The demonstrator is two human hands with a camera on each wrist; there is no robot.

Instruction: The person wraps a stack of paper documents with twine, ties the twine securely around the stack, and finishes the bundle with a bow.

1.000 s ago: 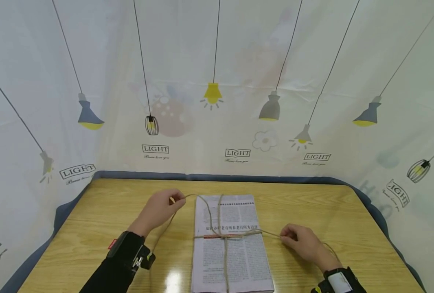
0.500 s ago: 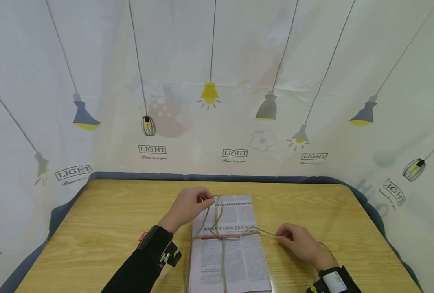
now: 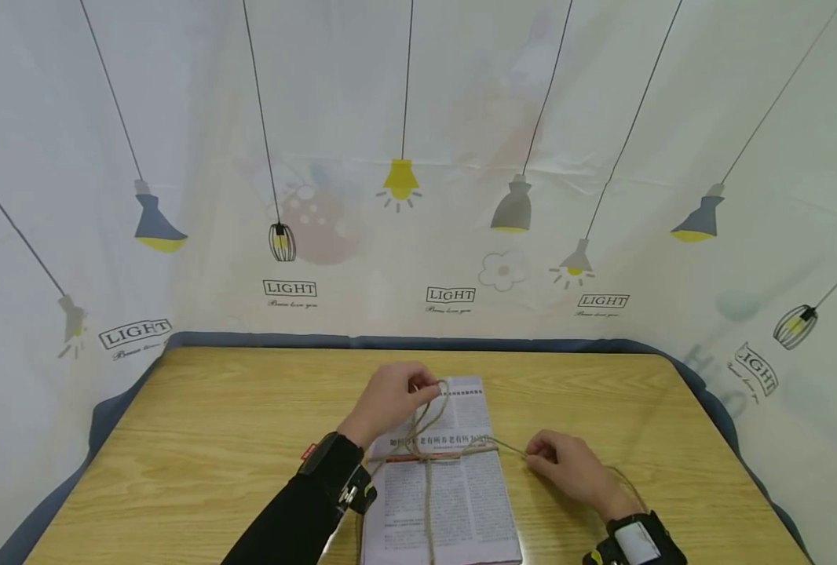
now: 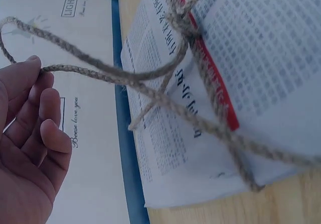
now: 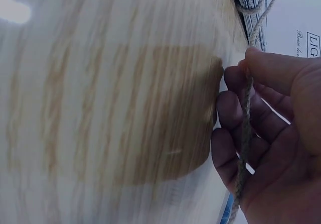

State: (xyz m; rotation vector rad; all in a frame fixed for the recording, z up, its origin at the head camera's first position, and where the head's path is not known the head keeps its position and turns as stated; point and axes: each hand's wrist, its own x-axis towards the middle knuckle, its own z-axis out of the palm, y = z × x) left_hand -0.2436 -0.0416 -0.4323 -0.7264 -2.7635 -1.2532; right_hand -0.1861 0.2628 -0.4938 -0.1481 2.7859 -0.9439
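A stack of newspapers [image 3: 447, 494] lies on the wooden table [image 3: 213, 439], bound crosswise by jute twine [image 3: 429, 486] knotted near its middle. My left hand [image 3: 393, 396] hovers over the stack's far end and pinches a loop of the twine; in the left wrist view the twine [image 4: 100, 73] runs from my fingertips [image 4: 30, 68] to the knot on the newspapers [image 4: 241, 83]. My right hand [image 3: 567, 467] rests on the table right of the stack and grips the other twine end; the twine [image 5: 246, 123] crosses its palm in the right wrist view.
A white curtain [image 3: 418, 157] printed with hanging lamps walls in the table at the back and both sides. A blue-grey strip [image 3: 404, 342] edges the table's far side. Bare wood lies left and right of the stack.
My left hand has carried its twine end rightward from the table left of the stack to above the stack's far end, forming a loop. The right hand has barely moved.
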